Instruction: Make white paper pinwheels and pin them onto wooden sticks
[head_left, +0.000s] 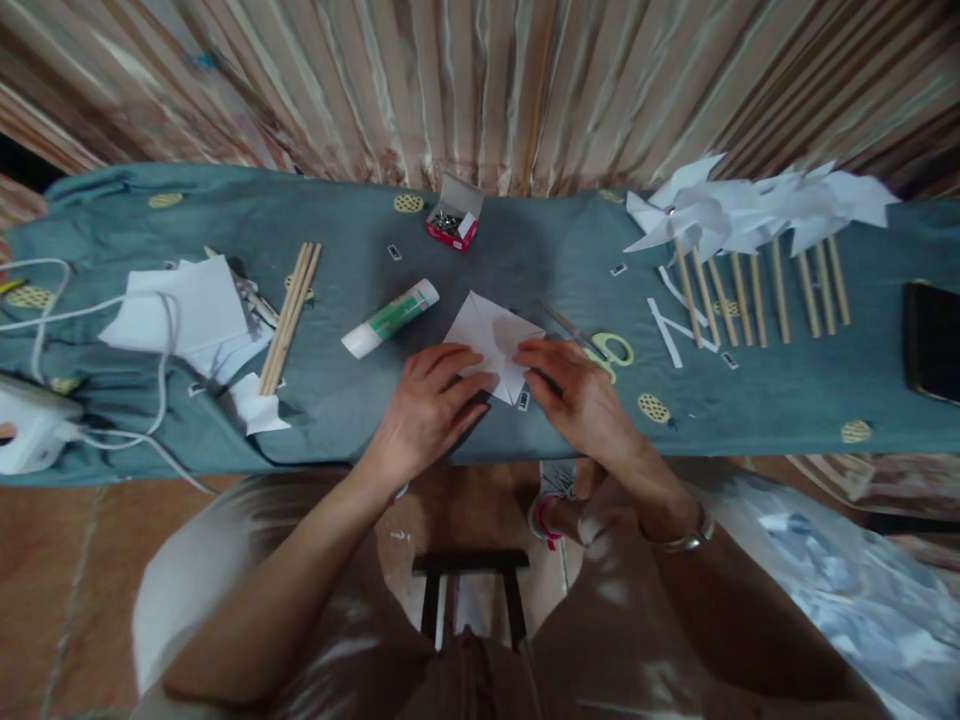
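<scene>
A folded white paper square lies on the blue-grey cloth of the table, near the front edge. My left hand rests on its near left corner with fingers stretched flat over the paper. My right hand presses the right side of the paper, fingers bent down onto a fold. Neither hand lifts the sheet. Green-handled scissors lie just right of my right hand. A glue stick lies on its side to the left of the paper.
An open red box of pins stands at the back. Finished white paper pinwheels on wooden sticks fill the right. Loose sticks, white paper sheets and a white glue gun with cord are left. A dark phone lies far right.
</scene>
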